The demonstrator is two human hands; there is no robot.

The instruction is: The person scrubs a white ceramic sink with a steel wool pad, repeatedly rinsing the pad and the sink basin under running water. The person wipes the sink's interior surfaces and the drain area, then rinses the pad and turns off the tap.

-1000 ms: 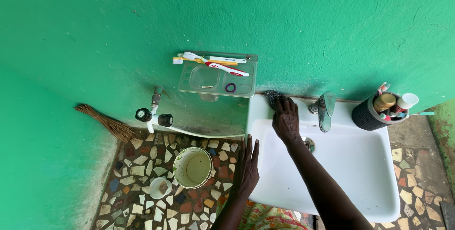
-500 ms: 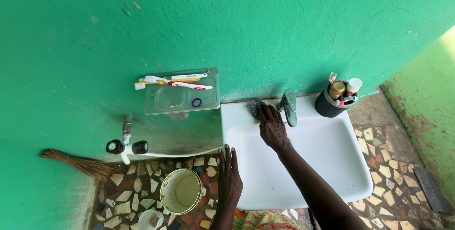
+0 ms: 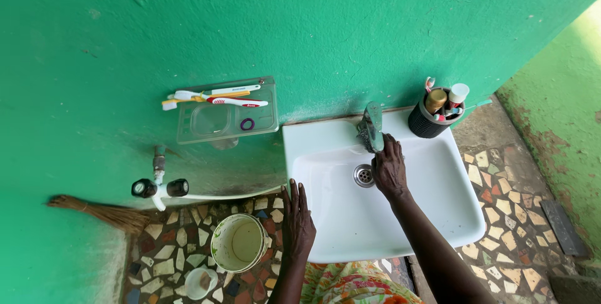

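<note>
Head view: we press our right hand [image 3: 389,167] against the faucet [image 3: 372,126] at the back rim of the white sink [image 3: 438,216], fingers curled over a dark scouring pad [image 3: 364,135]. Our left hand [image 3: 297,219] lies flat, fingers spread, on the sink's left edge.

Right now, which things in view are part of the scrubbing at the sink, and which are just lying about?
In use: right hand pressing a dark scouring pad against the tap; left hand flat on the white sink rim.

Lying about: toothbrushes on the wall tray, black cup of toiletries, bucket, broom.
</note>
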